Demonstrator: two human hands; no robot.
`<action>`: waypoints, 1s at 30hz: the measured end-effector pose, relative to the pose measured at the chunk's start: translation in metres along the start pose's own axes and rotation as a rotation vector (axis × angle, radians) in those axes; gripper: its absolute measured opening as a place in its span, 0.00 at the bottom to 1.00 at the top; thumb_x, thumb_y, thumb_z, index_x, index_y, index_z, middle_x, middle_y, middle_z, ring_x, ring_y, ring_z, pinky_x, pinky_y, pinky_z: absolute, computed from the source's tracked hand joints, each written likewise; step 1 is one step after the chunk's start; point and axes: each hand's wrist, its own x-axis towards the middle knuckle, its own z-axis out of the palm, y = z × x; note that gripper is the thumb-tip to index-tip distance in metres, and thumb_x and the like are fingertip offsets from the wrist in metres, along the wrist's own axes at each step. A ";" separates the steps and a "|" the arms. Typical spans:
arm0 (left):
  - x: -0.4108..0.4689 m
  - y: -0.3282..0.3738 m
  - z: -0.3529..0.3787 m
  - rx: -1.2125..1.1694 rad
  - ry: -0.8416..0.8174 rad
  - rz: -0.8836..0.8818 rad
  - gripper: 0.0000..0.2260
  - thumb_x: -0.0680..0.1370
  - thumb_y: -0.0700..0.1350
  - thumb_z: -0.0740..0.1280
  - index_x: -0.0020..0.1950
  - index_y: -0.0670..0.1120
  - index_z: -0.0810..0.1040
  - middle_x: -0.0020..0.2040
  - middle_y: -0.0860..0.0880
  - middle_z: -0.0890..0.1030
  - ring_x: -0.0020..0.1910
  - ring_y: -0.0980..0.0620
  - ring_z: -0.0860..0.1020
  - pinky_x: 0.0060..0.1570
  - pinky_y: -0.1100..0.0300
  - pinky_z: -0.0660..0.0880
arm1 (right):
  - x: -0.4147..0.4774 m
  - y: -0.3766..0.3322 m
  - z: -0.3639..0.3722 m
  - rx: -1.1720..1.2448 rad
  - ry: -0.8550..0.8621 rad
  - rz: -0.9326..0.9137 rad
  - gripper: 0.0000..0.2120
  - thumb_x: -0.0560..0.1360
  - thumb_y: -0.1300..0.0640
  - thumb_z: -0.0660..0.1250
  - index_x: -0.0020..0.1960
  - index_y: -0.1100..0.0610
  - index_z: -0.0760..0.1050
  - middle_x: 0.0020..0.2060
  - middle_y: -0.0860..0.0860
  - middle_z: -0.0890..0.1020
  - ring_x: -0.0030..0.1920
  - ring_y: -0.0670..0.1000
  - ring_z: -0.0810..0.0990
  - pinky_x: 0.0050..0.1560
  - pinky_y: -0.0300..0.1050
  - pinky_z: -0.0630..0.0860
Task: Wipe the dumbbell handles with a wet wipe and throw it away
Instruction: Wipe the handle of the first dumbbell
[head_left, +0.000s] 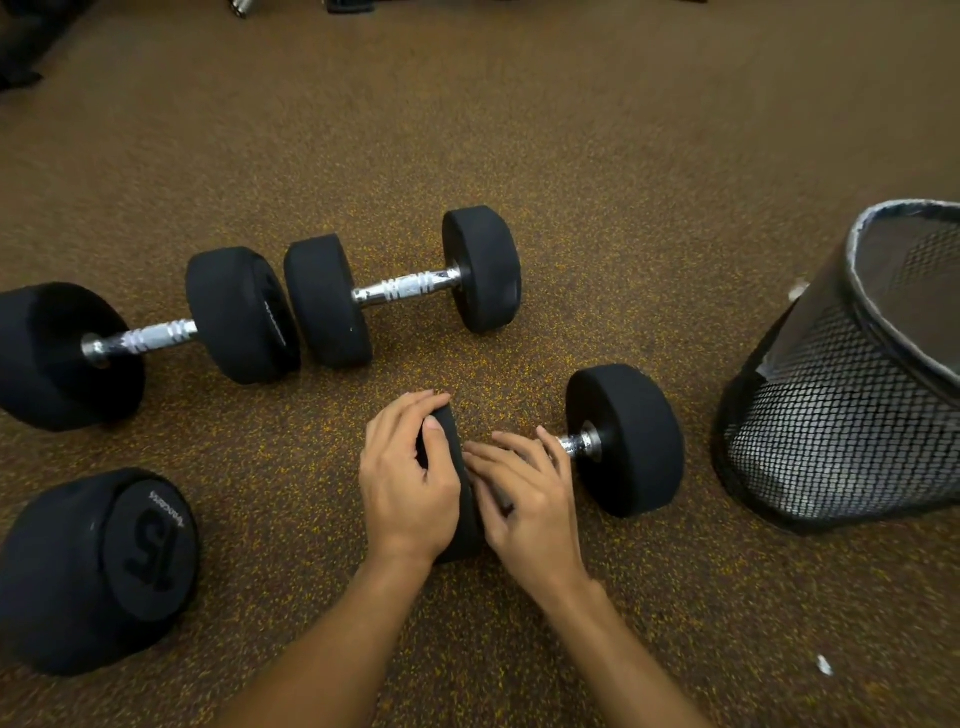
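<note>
Down on the speckled floor (571, 156), near dumbbell (628, 441) beside the mesh bin (831, 415). Left hand (408, 488) clamped on its left head, fingers (410, 405) curled over the rim. Right hand (530, 499) across the handle (574, 444), fingers (519, 452) nearly straight; wipe underneath, cannot tell.

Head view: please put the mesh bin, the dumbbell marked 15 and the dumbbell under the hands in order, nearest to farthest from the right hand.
1. Dumbbell under the hands: the right hand lies on its handle.
2. Mesh bin: to the right, apart.
3. Dumbbell marked 15: far left, beyond the left hand.
</note>
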 end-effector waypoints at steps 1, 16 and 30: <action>0.000 0.000 0.000 -0.001 0.000 0.005 0.17 0.84 0.45 0.58 0.64 0.47 0.85 0.63 0.53 0.82 0.68 0.53 0.76 0.72 0.53 0.71 | 0.001 0.000 0.001 -0.005 -0.004 0.015 0.10 0.82 0.56 0.70 0.61 0.51 0.86 0.62 0.41 0.86 0.69 0.46 0.78 0.79 0.61 0.63; 0.000 0.001 0.000 0.001 0.007 -0.007 0.17 0.84 0.46 0.58 0.63 0.48 0.85 0.63 0.54 0.83 0.66 0.53 0.76 0.71 0.58 0.70 | 0.004 0.005 -0.005 -0.020 -0.027 -0.007 0.10 0.82 0.55 0.71 0.62 0.51 0.86 0.62 0.42 0.86 0.70 0.47 0.78 0.80 0.63 0.62; 0.000 0.002 0.000 0.010 -0.001 -0.022 0.17 0.84 0.47 0.57 0.64 0.49 0.85 0.63 0.54 0.82 0.66 0.54 0.76 0.70 0.59 0.70 | 0.002 0.008 -0.011 -0.049 0.046 0.060 0.11 0.81 0.58 0.74 0.62 0.52 0.86 0.63 0.43 0.86 0.70 0.48 0.79 0.78 0.62 0.65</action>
